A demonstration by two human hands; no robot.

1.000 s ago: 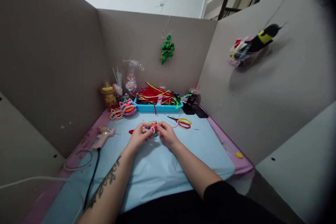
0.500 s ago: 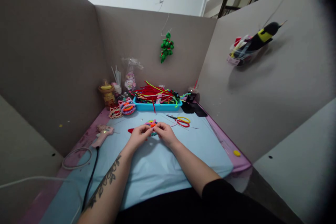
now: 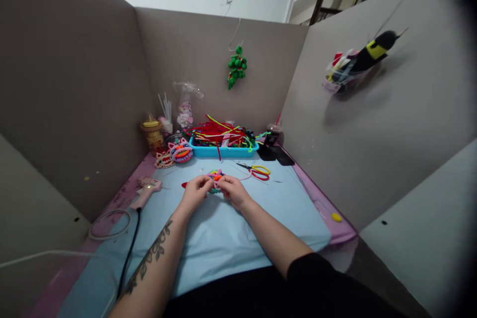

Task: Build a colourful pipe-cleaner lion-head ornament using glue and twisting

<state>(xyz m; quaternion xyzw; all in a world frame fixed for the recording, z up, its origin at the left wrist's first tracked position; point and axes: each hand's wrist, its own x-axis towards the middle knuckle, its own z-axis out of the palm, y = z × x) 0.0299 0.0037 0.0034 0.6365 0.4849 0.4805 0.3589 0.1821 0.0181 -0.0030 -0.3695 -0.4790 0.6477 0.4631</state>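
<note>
A small colourful fuzzy piece (image 3: 216,176), with orange, pink, yellow and teal parts, is between my hands over the blue cloth. My left hand (image 3: 197,192) pinches at its left side, thumb and fingers pressed together. From the right, my right hand (image 3: 232,191) is closed on its edge, thumb against fingertips. The fingers cover much of the piece. A thin pink strand (image 3: 246,176) runs from it to the right. Just left of my left hand, a red object (image 3: 184,185) lies partly hidden.
Scissors (image 3: 259,171) lie right of my hands, a pink glue gun (image 3: 147,193) with a black cord to the left. Behind stand a blue tray (image 3: 223,151) of fuzzy stems, two finished fuzzy heads (image 3: 181,151) and cups (image 3: 152,131). Grey panels surround the table.
My fingertips have moved slightly apart, and my left hand has shifted a little left. More of the colourful piece shows between them, including a pink part.
</note>
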